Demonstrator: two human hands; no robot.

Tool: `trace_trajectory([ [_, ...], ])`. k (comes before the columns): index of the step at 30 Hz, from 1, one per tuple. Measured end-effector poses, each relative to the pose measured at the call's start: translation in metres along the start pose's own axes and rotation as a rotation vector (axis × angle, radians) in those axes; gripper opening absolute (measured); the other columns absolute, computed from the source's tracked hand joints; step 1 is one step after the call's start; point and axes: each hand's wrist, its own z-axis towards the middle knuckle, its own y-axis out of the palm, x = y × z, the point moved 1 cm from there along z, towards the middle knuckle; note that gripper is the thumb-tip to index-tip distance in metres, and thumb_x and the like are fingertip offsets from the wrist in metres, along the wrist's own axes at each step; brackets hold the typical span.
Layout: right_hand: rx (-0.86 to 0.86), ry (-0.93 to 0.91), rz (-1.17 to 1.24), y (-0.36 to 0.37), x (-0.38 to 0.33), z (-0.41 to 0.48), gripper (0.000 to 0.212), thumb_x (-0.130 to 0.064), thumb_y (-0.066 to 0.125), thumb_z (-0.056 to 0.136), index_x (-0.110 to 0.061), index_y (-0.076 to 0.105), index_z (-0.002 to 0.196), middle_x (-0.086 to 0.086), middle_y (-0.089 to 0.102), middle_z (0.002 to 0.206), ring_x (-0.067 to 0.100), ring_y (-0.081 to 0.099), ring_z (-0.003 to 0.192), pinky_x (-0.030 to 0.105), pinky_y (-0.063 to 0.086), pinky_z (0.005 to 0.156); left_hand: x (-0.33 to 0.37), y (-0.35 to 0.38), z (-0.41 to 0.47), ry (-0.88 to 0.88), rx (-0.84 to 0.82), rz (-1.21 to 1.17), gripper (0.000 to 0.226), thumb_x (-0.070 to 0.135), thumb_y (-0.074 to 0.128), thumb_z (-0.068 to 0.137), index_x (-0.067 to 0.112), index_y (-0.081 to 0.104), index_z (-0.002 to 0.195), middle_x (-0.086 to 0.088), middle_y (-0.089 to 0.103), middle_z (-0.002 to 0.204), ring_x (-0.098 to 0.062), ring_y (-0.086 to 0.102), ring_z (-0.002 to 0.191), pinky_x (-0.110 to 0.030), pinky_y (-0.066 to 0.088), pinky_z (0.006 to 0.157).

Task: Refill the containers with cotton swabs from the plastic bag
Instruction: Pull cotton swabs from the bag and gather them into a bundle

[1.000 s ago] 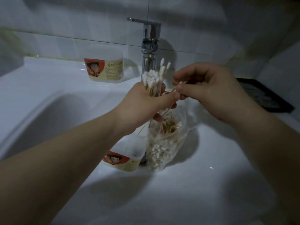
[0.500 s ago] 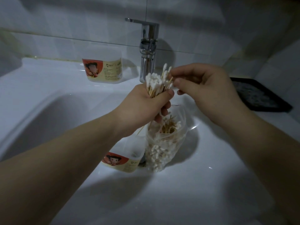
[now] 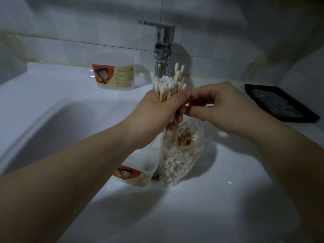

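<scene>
As the left hand (image 3: 157, 111) clenched white-tipped wooden cotton swabs (image 3: 166, 85) upright for tidying, the right hand (image 3: 222, 109) curled alongside, hold unclear.

Dim white tiled wall (image 3: 87, 23), chrome faucet (image 3: 164, 50), sink (image 3: 52, 123)

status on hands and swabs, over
Left hand grips swab bundle upright. Right hand curled beside it, hold unclear. Plastic bag open below, container beside it. Nothing blocking.

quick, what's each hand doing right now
Left hand: grips a bundle of cotton swabs.
Right hand: fingers curled beside that bundle; cannot tell whether it pinches anything.
</scene>
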Motion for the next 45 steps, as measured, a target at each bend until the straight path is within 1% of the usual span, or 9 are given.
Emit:
trace_trajectory([
  [4, 0.054, 0.069, -0.092, 0.0, 0.005, 0.001, 0.015, -0.023, 0.076, 0.089, -0.035, 0.076, 0.08, -0.02, 0.072, 0.07, -0.005, 0.065, 0.066, 0.014, 0.047, 0.063, 0.0, 0.001, 0.001, 0.007, 0.016, -0.002, 0.027, 0.022, 0.06, 0.103, 0.014, 0.06, 0.076, -0.006, 0.055, 0.066, -0.016, 0.052, 0.055, -0.026, 0.039, 0.046],
  [9, 0.177, 0.058, 0.093, -0.004, 0.001, 0.001, 0.015, -0.015, 0.078, 0.088, -0.03, 0.078, 0.087, -0.007, 0.075, 0.076, 0.002, 0.065, 0.064, 0.025, 0.055, 0.065, -0.003, -0.004, 0.003, 0.032, 0.077, 0.058, 0.015, 0.027, 0.072, 0.094, 0.013, 0.068, 0.094, -0.004, 0.055, 0.067, -0.019, 0.054, 0.063, -0.026, 0.044, 0.049],
  [15, 0.076, 0.011, 0.125, 0.004, -0.005, -0.004, 0.065, -0.011, 0.083, 0.082, -0.029, 0.056, 0.139, 0.001, 0.076, 0.078, 0.011, 0.072, 0.069, 0.022, 0.057, 0.069, -0.002, -0.002, 0.002, 0.009, 0.098, 0.071, 0.011, 0.021, 0.067, 0.097, 0.016, 0.067, 0.088, -0.001, 0.062, 0.069, -0.015, 0.058, 0.066, -0.028, 0.048, 0.055],
  [20, 0.182, -0.069, -0.031, 0.004, -0.003, -0.003, 0.073, -0.047, 0.08, 0.076, -0.038, 0.053, 0.143, -0.014, 0.065, 0.101, 0.006, 0.063, 0.091, 0.038, 0.058, 0.082, 0.003, -0.001, 0.001, -0.01, 0.097, 0.123, 0.019, 0.023, 0.06, 0.101, 0.014, 0.063, 0.085, -0.001, 0.06, 0.061, -0.017, 0.058, 0.058, -0.029, 0.046, 0.051],
  [24, 0.133, -0.172, 0.035, 0.003, -0.008, -0.006, 0.073, -0.039, 0.068, 0.09, -0.045, 0.031, 0.154, -0.024, 0.045, 0.144, -0.006, 0.052, 0.122, 0.024, 0.056, 0.09, 0.007, 0.001, -0.001, 0.005, -0.008, 0.131, 0.018, 0.017, 0.055, 0.103, 0.008, 0.061, 0.089, 0.003, 0.055, 0.061, -0.012, 0.058, 0.053, -0.025, 0.05, 0.053],
  [29, 0.113, -0.17, -0.002, 0.005, -0.002, -0.003, 0.06, -0.041, 0.062, 0.093, -0.034, 0.048, 0.151, -0.023, 0.052, 0.145, -0.002, 0.05, 0.134, 0.036, 0.053, 0.103, 0.006, 0.004, -0.005, 0.005, -0.084, 0.114, 0.023, 0.016, 0.053, 0.104, 0.01, 0.057, 0.082, 0.0, 0.056, 0.062, -0.015, 0.056, 0.054, -0.031, 0.052, 0.057],
  [34, 0.069, -0.158, 0.065, 0.005, -0.004, -0.004, 0.051, -0.028, 0.066, 0.099, -0.025, 0.053, 0.147, -0.017, 0.041, 0.158, -0.017, 0.036, 0.138, 0.008, 0.044, 0.097, 0.009, 0.003, -0.005, 0.02, -0.116, 0.11, 0.026, 0.018, 0.052, 0.105, 0.011, 0.058, 0.081, 0.001, 0.058, 0.062, -0.014, 0.056, 0.054, -0.027, 0.051, 0.055],
  [40, 0.06, -0.221, -0.075, 0.011, -0.004, -0.004, 0.076, -0.053, 0.058, 0.088, -0.032, 0.036, 0.157, -0.02, 0.038, 0.16, -0.009, 0.036, 0.143, 0.03, 0.052, 0.105, 0.009, 0.003, -0.005, -0.011, -0.124, 0.051, 0.025, 0.015, 0.052, 0.105, 0.011, 0.055, 0.081, 0.001, 0.051, 0.054, -0.011, 0.052, 0.048, -0.025, 0.045, 0.048],
  [45, -0.047, -0.181, -0.138, 0.011, -0.009, -0.009, 0.117, -0.065, 0.077, 0.068, -0.041, 0.013, 0.162, -0.023, 0.042, 0.154, -0.004, 0.045, 0.137, 0.034, 0.048, 0.108, 0.007, 0.004, -0.006, -0.088, -0.133, -0.033, 0.019, 0.015, 0.052, 0.105, 0.011, 0.057, 0.087, -0.002, 0.056, 0.064, -0.012, 0.053, 0.054, -0.022, 0.046, 0.052],
])
